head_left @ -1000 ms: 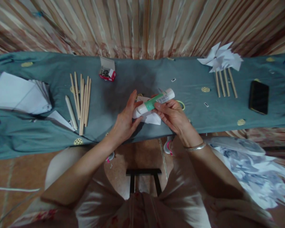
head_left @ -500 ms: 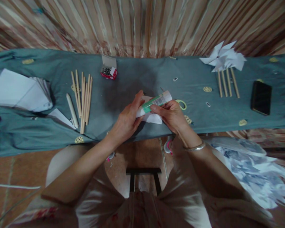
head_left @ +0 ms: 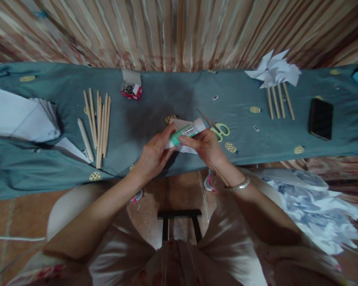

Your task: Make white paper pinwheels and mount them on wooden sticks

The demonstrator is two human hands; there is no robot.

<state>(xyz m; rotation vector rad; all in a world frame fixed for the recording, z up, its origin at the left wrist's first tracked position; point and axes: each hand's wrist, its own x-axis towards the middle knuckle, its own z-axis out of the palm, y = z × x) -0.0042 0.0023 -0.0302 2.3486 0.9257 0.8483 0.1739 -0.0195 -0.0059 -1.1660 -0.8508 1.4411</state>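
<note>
A glue stick (head_left: 187,132) with a green and white label lies slanted between my hands above the table. My left hand (head_left: 155,150) is closed round its lower left end. My right hand (head_left: 207,147) grips the other part, thumb pressed on the label. Beneath the glue stick shows a piece of white paper (head_left: 187,149), partly covered by it and my fingers. Just beyond my right hand, scissors (head_left: 221,130) with light green handles rest on the cloth.
To the left lie a white paper stack (head_left: 18,117), several wooden sticks (head_left: 102,127) and a red box of metal pins (head_left: 131,89). Paper pinwheels (head_left: 277,71) and a black phone (head_left: 321,119) lie right. A bag of folded paper (head_left: 313,210) stands below the table's right side.
Both hands have shifted slightly left and down in view with the glue stick still held. The scissors now show more fully. The whole view has moved a little.
</note>
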